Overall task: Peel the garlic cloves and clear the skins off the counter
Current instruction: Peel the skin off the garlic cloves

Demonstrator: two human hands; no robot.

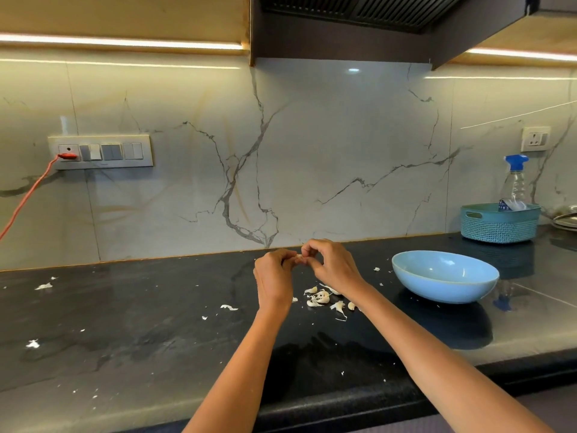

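Note:
My left hand (274, 276) and my right hand (331, 265) are raised together above the black counter (156, 323), fingertips meeting. Between them they pinch a small pale garlic clove (299, 258), mostly hidden by the fingers. Below the hands lies a loose pile of garlic cloves and skins (323, 299). A light blue bowl (445, 276) stands to the right of the pile; its visible inside looks bare. White skin scraps are scattered on the counter, one at the far left (43, 286) and another near the front left (32, 344).
A teal perforated basket (499, 223) holding a spray bottle (515, 182) stands at the back right, beside metal lids (566, 217). An orange cable (28, 198) hangs from the wall switchboard at left. A range hood (374, 23) juts out overhead.

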